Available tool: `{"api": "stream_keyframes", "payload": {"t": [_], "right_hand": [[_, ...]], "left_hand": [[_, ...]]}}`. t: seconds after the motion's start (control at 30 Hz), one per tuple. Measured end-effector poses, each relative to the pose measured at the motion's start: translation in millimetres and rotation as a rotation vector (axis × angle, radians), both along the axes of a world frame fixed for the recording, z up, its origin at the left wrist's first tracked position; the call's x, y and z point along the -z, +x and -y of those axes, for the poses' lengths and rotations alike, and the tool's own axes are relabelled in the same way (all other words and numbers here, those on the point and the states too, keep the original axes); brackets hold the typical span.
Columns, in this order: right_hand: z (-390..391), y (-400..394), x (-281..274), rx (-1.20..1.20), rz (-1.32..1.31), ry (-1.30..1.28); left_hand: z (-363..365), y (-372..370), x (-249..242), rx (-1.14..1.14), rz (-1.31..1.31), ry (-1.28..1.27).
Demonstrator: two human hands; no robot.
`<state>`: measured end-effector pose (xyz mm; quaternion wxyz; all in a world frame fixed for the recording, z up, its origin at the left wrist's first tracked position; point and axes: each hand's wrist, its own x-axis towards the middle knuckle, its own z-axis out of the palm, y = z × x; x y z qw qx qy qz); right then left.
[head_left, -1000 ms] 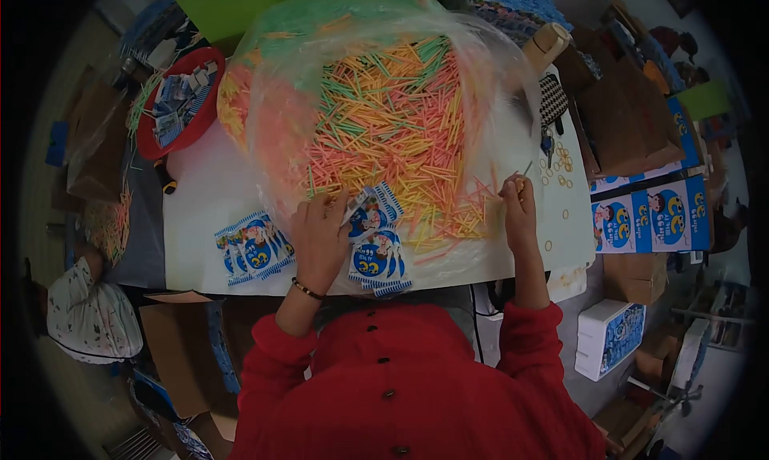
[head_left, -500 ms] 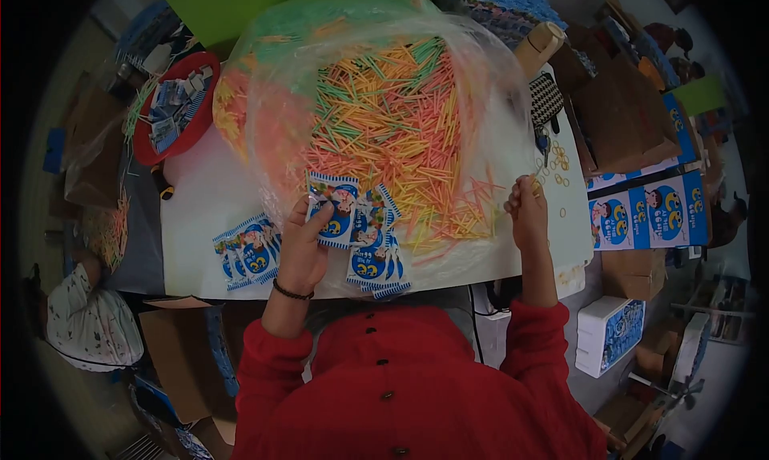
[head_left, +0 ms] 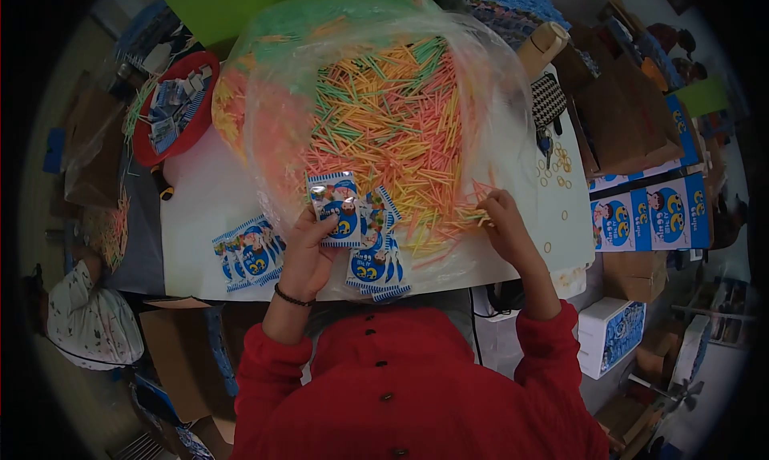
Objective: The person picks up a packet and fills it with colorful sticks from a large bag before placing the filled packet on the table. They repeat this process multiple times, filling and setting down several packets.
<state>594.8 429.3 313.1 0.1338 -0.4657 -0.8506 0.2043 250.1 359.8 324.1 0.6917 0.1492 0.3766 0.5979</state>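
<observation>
In my left hand (head_left: 311, 240) is a blue-and-white printed packet (head_left: 335, 208), pinched between thumb and fingers and held upright above the table's near side. Beside it, more of the same packets (head_left: 375, 260) lie overlapped at the near edge of the coloured sticks (head_left: 384, 132). Another fanned group of packets (head_left: 248, 252) rests left of my left wrist. My right hand (head_left: 506, 224) is at the right edge of the stick pile, its fingers closed on a few thin sticks. Those fingertips partly hide what they grip. A big clear plastic bag (head_left: 501, 80) lies open around the pile.
A red basin (head_left: 211, 100) with packets stands at the left. Rubber bands (head_left: 563, 172), keys (head_left: 544, 144), a checked pouch (head_left: 546, 100) and a bottle (head_left: 541, 48) are on the right. Cartons (head_left: 649, 212) stand beyond the table. Another person (head_left: 92, 320) is at far left.
My right hand has moved left and down, from beside the rubber bands to the edge of the stick pile. My left hand keeps the packet, now turned slightly more upright.
</observation>
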Motion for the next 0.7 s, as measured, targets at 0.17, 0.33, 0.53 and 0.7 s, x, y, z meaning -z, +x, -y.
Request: {"api": "stream_keyframes", "payload": {"t": [0.17, 0.33, 0.53, 0.7], "right_hand": [[-19.5, 4.9, 28.8, 0.325, -0.955, -0.215], [-23.3, -11.8, 42.8, 0.533, -1.249, -0.285], [-34.6, -1.3, 50.3, 0.765, -1.435, -0.381], [-45.3, 9.8, 45.0, 0.926, -1.787, -0.790]], "left_hand": [[-2.6, 5.1, -1.0, 0.058, -0.008, 0.021], [-4.1, 15.6, 2.3, 0.025, 0.149, -0.086], [-2.8, 22.7, 9.8, 0.165, 0.083, -0.066], [-4.1, 25.2, 4.8, 0.162, 0.132, -0.111]]}}
